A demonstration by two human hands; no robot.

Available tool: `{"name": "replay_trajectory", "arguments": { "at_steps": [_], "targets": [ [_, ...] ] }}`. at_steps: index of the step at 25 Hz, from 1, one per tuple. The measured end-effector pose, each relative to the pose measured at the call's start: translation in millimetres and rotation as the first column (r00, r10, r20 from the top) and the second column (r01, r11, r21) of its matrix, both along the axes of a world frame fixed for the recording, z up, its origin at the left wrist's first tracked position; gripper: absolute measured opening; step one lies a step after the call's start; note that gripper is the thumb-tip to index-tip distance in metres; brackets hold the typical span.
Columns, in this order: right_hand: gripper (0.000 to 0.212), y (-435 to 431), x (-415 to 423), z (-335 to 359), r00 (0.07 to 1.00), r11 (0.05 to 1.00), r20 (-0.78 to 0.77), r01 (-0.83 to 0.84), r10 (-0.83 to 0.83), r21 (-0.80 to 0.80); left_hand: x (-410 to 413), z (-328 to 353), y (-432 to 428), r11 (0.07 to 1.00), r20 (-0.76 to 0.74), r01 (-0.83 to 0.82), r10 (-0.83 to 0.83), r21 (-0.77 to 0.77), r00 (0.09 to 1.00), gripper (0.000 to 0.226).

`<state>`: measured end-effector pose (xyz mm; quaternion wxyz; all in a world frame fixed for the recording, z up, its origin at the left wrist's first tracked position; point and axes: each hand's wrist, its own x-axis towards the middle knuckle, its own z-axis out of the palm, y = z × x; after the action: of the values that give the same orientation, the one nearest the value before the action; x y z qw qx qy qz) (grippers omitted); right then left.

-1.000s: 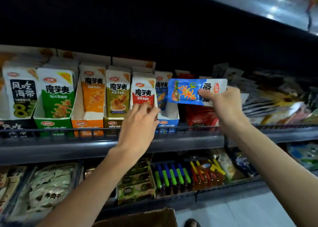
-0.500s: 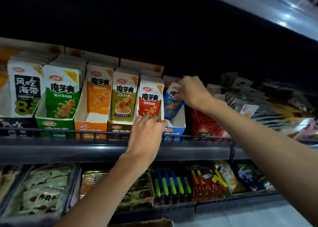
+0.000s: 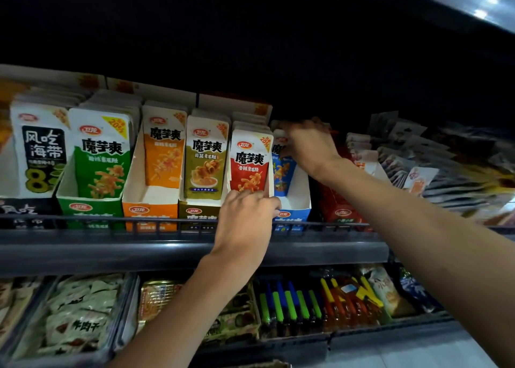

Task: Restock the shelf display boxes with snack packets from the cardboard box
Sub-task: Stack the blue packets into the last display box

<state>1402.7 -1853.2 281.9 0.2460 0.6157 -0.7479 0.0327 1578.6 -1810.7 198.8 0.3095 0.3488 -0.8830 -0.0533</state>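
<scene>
In the blue display box [image 3: 299, 200], the blue packet [image 3: 282, 172] is standing upright, the right hand [image 3: 309, 147] pinching its top. The left hand [image 3: 245, 217], fingers curled, is gripping the red packets [image 3: 249, 169] at their foot. This box is looking underfilled, likely needing more.

I see a green box [image 3: 83, 208], orange box [image 3: 149, 210], olive box [image 3: 195, 212], blue box [image 3: 292, 215]; red packet [image 3: 249, 169] and blue packet [image 3: 282, 172] white-topped.

Your right hand [image 3: 308, 147] gripping top of blue snack packet [image 3: 282, 172], upright in blue display box [image 3: 292, 216], your left hand [image 3: 245, 214] touching base of red snack packet [image 3: 249, 167]
</scene>
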Motion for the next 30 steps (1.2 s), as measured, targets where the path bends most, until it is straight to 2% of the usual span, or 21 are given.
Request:
{"name": "replay_trajectory", "arguments": {
  "at_steps": [4,6,9,10,12,14,17,20,26,30],
  "targets": [
    [0.057,1.8,3.8,-2.8,0.997,0.999,-0.076,0.011,-0.014,-0.046,-0.8,-0.4,-0.3,1.000,0.023,-0.009,0.009,0.015,1.000,0.024],
    [0.052,1.4,4.7,-7.4,0.982,0.990,-0.186,-0.007,-0.019,-0.139,-1.3,-1.3,-0.2,1.000,0.028,-0.007,0.007,0.019,1.000,0.024],
    [0.044,6.2,12.7,-7.6,0.970,0.969,-0.234,-0.002,-0.058,-0.247,0.0,-0.8,0.3,1.000,0.007,0.000,0.000,0.018,1.000,0.023],
    [0.039,9.3,14.8,-8.4,0.970,0.975,-0.239,-0.006,-0.048,-0.223,0.3,-0.5,0.7,1.000,0.007,0.001,-0.002,0.017,1.000,0.024],
    [0.026,16.1,17.3,-15.9,0.967,0.998,-0.253,-0.027,0.014,-0.049,0.6,-0.4,1.3,1.000,0.005,0.003,-0.003,0.012,1.000,0.024],
    [0.029,21.5,17.7,-25.2,0.965,0.993,-0.246,-0.063,0.087,0.104,0.2,-0.6,1.3,1.000,-0.008,-0.004,0.004,-0.002,1.000,0.023],
    [0.050,18.9,18.0,-30.4,0.975,0.992,-0.221,-0.001,0.030,0.128,-0.7,-0.5,1.2,1.000,-0.001,-0.013,0.013,0.000,1.000,0.022],
    [0.044,12.4,22.6,-30.3,0.971,0.993,-0.240,0.024,0.004,0.114,0.1,-0.1,1.4,1.000,0.010,-0.002,0.002,-0.001,1.000,0.023],
    [0.032,22.0,17.7,-31.6,0.992,0.996,-0.114,-0.052,0.060,0.072,5.3,-2.5,1.8,0.998,0.040,0.061,-0.061,-0.010,0.997,0.025],
    [0.020,55.4,26.3,-29.9,0.985,0.987,0.067,-0.153,0.156,-0.057,23.2,-3.5,12.5,0.994,-0.046,0.062,-0.066,-0.087,0.997,0.035]
  ]
}}
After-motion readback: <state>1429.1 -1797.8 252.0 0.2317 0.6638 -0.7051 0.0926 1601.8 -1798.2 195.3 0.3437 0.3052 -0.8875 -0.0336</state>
